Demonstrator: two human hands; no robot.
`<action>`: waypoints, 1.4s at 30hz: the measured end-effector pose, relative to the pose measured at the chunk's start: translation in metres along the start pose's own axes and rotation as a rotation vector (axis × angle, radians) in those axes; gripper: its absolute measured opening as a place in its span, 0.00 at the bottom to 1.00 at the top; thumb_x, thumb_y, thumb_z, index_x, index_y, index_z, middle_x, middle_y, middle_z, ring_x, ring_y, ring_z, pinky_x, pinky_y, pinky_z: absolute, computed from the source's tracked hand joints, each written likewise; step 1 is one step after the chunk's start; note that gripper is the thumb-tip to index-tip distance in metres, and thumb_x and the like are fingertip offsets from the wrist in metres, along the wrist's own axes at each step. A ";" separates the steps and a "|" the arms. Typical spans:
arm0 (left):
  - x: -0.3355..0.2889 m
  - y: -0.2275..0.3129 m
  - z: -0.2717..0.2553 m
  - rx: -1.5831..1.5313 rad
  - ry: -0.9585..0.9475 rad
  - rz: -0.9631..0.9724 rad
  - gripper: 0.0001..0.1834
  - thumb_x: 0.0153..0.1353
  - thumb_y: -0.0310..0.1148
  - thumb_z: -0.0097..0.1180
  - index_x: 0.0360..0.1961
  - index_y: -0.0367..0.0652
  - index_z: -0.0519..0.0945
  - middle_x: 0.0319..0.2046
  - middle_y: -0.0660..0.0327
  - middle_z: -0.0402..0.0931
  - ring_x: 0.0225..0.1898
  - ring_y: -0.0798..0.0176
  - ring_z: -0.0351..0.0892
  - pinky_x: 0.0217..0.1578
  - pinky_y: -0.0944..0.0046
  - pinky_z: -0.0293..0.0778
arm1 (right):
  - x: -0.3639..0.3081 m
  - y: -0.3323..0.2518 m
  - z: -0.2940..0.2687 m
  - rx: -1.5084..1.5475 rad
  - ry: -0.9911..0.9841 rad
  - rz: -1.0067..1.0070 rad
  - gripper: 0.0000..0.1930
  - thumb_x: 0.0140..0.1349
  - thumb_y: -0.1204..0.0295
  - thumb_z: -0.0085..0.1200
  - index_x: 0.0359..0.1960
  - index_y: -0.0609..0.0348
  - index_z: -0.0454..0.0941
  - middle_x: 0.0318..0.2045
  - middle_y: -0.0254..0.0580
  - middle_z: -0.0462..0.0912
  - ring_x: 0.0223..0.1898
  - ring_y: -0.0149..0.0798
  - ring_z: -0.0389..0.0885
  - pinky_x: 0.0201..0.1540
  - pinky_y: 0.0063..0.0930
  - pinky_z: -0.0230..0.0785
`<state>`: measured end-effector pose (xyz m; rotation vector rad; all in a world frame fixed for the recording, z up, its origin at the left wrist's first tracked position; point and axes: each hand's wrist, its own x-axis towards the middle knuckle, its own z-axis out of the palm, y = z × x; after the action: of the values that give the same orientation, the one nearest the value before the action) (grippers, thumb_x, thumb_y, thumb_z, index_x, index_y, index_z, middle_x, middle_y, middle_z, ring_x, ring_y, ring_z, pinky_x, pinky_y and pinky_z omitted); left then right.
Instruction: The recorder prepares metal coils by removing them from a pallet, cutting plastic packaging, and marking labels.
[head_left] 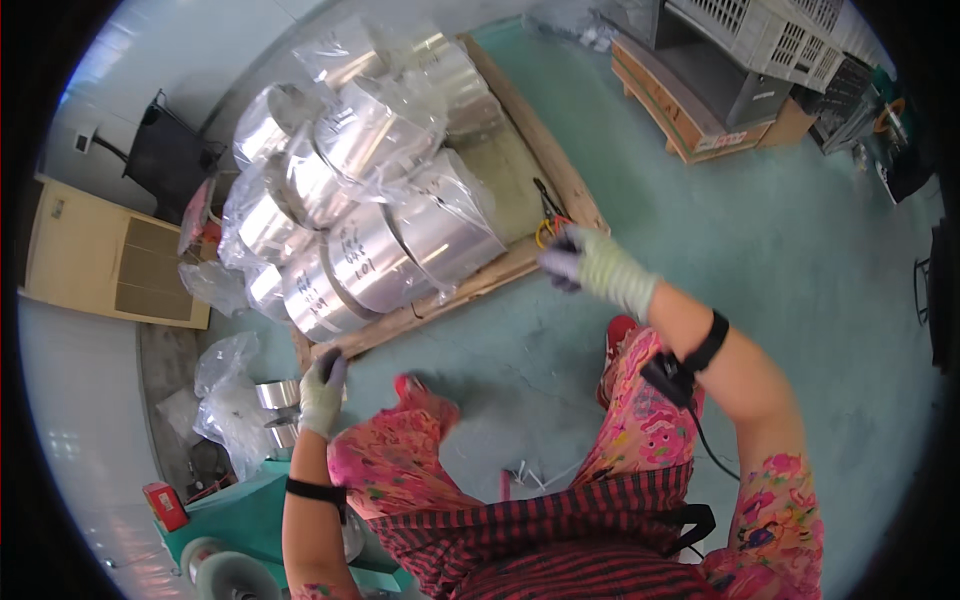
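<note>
My right hand (585, 262), in a pale glove with grey fingers, is over the near right corner of a wooden pallet. It is slightly blurred; its fingers look parted. Close to its fingertips lie hand tools with yellow and red handles (546, 232) and a black part; contact cannot be made out. My left hand (322, 392), gloved alike, hangs by the pallet's near left corner with fingers curled in and nothing seen in them. Large shiny metal rolls (365, 258), several with handwritten marks, are stacked on the pallet under clear plastic wrap (450, 200).
The wooden pallet's rim (480, 281) runs in front of my feet. At far right, grey crates (755, 40) stand on another wooden pallet (650, 85). A beige cabinet (115, 250) is at left. Near my left arm are small metal rolls (278, 394), plastic sheeting (228, 385) and a green machine (235, 515).
</note>
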<state>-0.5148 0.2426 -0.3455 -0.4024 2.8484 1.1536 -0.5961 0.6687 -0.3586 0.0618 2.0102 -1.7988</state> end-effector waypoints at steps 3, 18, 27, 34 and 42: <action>0.049 0.027 0.074 -0.039 -0.203 -0.010 0.21 0.57 0.33 0.55 0.49 0.32 0.71 0.44 0.53 0.75 0.44 0.64 0.73 0.46 0.68 0.68 | 0.060 0.010 -0.022 0.065 0.011 0.137 0.19 0.55 0.59 0.55 0.38 0.63 0.71 0.28 0.39 0.77 0.25 0.32 0.77 0.30 0.25 0.73; 0.098 -0.009 0.267 -0.658 0.207 -0.184 0.25 0.54 0.27 0.56 0.53 0.36 0.64 0.47 0.55 0.69 0.47 0.66 0.69 0.47 0.67 0.66 | 0.283 0.105 0.035 0.020 -0.144 0.176 0.41 0.55 0.35 0.33 0.54 0.63 0.66 0.52 0.48 0.71 0.55 0.41 0.65 0.60 0.29 0.51; 0.108 0.021 0.248 -0.394 0.260 -0.345 0.13 0.53 0.32 0.59 0.34 0.33 0.74 0.29 0.61 0.78 0.31 0.72 0.75 0.36 0.72 0.70 | 0.323 0.129 0.055 0.107 -0.166 0.068 0.39 0.55 0.38 0.37 0.51 0.66 0.69 0.46 0.52 0.75 0.49 0.48 0.71 0.54 0.32 0.57; 0.115 -0.013 0.260 -0.149 0.164 -0.326 0.13 0.54 0.35 0.58 0.36 0.37 0.76 0.30 0.55 0.78 0.31 0.62 0.76 0.37 0.65 0.70 | 0.302 0.102 0.061 0.281 0.016 0.089 0.14 0.58 0.71 0.50 0.45 0.63 0.71 0.35 0.41 0.78 0.35 0.34 0.74 0.38 0.26 0.68; 0.107 0.018 0.217 0.399 0.037 0.174 0.06 0.54 0.34 0.54 0.28 0.43 0.78 0.21 0.53 0.76 0.23 0.52 0.76 0.28 0.59 0.71 | 0.294 0.105 0.030 -0.018 0.315 -0.092 0.19 0.60 0.59 0.44 0.41 0.64 0.73 0.33 0.52 0.78 0.37 0.47 0.75 0.43 0.35 0.65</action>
<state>-0.6354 0.3809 -0.5043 -0.1571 3.0914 0.5699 -0.8195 0.5818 -0.5608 0.2667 2.2769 -1.9271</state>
